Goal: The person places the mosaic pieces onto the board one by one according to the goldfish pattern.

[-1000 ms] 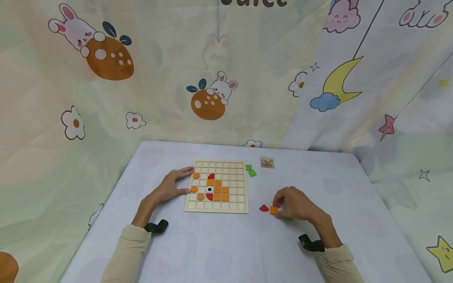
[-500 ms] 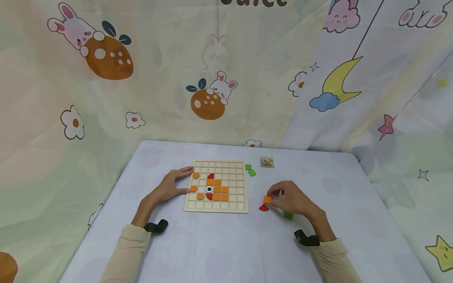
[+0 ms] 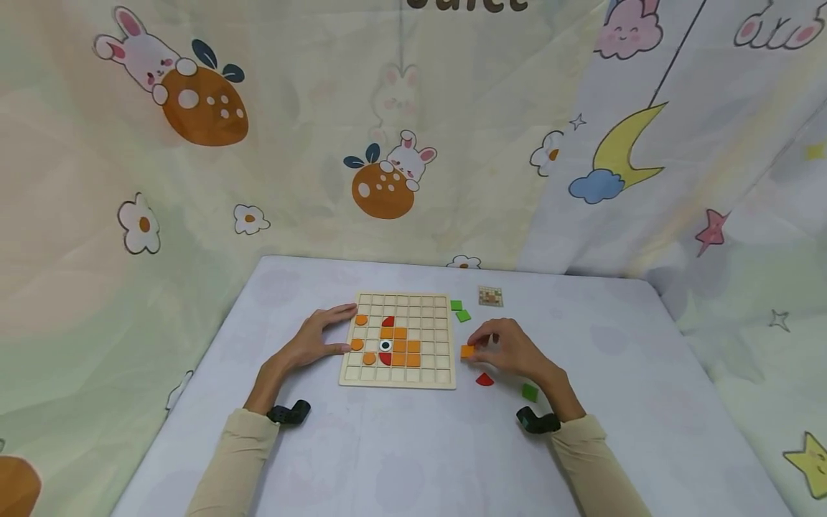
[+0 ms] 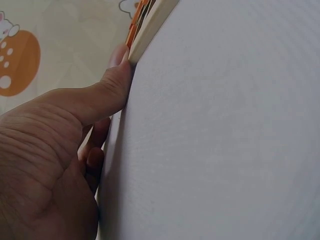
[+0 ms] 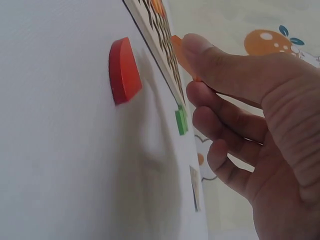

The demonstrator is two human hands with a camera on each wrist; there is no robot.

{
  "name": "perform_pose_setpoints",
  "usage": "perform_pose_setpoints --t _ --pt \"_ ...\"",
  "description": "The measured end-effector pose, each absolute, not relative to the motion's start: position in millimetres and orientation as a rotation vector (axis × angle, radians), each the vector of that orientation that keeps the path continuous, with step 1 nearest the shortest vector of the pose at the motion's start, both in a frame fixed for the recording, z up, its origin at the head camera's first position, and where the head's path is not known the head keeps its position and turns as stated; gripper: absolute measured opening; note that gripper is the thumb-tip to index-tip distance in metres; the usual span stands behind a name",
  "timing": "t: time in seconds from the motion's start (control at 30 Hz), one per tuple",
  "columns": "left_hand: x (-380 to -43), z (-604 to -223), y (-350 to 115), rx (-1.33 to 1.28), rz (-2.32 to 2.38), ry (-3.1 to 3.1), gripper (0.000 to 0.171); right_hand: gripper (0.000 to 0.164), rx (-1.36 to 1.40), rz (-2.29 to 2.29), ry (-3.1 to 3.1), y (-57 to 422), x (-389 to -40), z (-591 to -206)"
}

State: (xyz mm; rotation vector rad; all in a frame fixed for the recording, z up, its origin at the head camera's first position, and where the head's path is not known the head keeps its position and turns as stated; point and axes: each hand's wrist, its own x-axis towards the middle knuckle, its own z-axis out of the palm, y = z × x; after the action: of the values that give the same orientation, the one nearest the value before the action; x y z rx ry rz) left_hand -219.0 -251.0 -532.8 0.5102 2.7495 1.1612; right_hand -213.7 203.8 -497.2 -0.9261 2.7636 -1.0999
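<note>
A wooden grid board (image 3: 434, 312) lies on the table and bears orange squares (image 3: 406, 346), orange discs (image 3: 369, 358), red quarter-round pieces (image 3: 388, 322) and a white eye piece (image 3: 385, 345). At its left edge rests my left hand (image 3: 310, 341), thumb and fingers spread along the rim; in the left wrist view the thumb (image 4: 112, 87) touches the board's side. My right hand (image 3: 510, 347) pinches an orange square tile (image 3: 466, 352) between thumb and fingertips, just right of the board. The right wrist view shows that tile (image 5: 184, 57) held above the table.
Below the right hand lies a red fan-shaped piece (image 3: 484, 379), with a green square (image 3: 530, 392) farther right. Two green squares (image 3: 463, 316) lie by the board's upper right corner. A small patterned card (image 3: 490, 296) is behind them. A printed cloth (image 3: 291, 143) hangs at the back.
My right hand has picked the orange square up off the table and carried it left and away from me, toward the board. The left hand stays at the board's edge.
</note>
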Motion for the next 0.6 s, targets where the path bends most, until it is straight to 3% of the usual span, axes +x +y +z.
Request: perform_pose_setpoints --t 0.6 --pt "-218.1 -534.1 -250.3 0.540 1.145 2.774 0.085 0.022 -0.946 -1.203 2.723 155.7 -241.9 -503.9"
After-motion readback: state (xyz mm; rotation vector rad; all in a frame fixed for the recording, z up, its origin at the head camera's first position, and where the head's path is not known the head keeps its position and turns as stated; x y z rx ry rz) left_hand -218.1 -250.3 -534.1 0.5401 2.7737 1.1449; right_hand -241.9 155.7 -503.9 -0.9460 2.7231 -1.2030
